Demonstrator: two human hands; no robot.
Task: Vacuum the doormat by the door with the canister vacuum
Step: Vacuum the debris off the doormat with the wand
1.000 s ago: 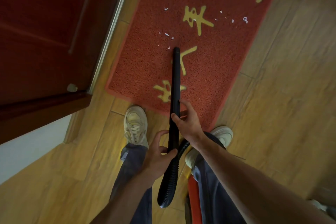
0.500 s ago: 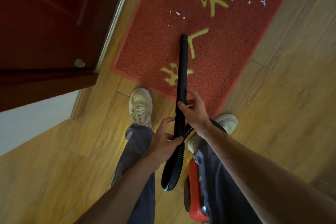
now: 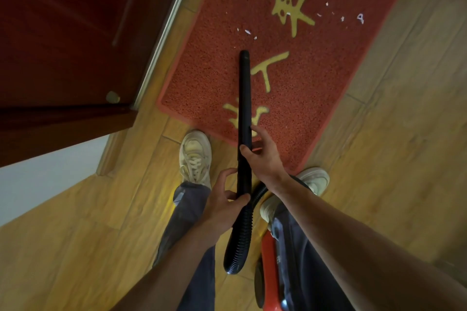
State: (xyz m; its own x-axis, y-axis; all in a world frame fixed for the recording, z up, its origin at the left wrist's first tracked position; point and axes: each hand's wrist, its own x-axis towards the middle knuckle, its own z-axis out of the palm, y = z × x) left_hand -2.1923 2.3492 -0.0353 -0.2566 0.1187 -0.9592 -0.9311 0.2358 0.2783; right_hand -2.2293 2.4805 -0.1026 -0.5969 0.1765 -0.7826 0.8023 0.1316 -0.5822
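Red doormat point(image 3: 214, 63), yellow characters point(image 3: 293, 14) unreadable; left hand point(image 3: 222, 199), right hand point(image 3: 262, 156) grip black wand point(image 3: 244, 88)

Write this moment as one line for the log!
left hand: grips wand near hose | right hand: grips wand further along | wand tip: over doormat, just short of white scraps

My right leg point(image 3: 303, 275) hides most of the red canister point(image 3: 267, 272), cropped at six o'clock; the doormat point(image 3: 214, 63), at twelve.
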